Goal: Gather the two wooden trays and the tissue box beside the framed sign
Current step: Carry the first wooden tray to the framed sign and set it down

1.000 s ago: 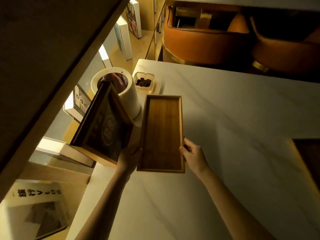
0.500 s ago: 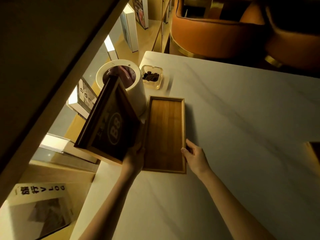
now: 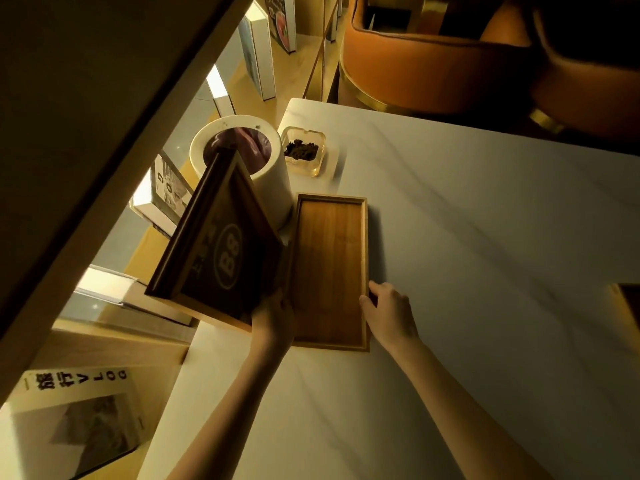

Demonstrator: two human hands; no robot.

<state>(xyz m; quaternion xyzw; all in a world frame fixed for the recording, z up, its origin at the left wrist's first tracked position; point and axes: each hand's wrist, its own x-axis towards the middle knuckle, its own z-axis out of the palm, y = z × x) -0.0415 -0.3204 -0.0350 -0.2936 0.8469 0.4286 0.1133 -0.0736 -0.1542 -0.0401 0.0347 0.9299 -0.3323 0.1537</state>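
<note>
Marble-look white table (image 3: 467, 271): largest item, pale with faint grey veins, everything below rests on it or is held over it.

Orange chairs (image 3: 433, 64): two, beyond the far edge, brass-coloured bands at the base.

Framed sign (image 3: 221, 258): dark face, wood frame, circled "B8" on it. Tilted, leaning over the table's left edge. My left hand (image 3: 273, 320) is closed around its near right corner, fingers behind the frame.

Wooden tray (image 3: 330, 271): long, shallow, flat on the table just right of the sign. My right hand (image 3: 389, 311) is half open at its right rim near the close end, fingertips (image 3: 367, 301) touching the rim; I cannot tell whether the thumb grips it.

White cylinder (image 3: 256, 174): round, open top with dark folds inside, standing just behind the sign and touching the tray's far left corner region. I cannot tell whether it holds tissues.

Second tray (image 3: 628, 306): only a corner shows at the right border, well apart from the first.

Glass ashtray (image 3: 304, 150): square, dark bits inside, just right of the cylinder.
</note>
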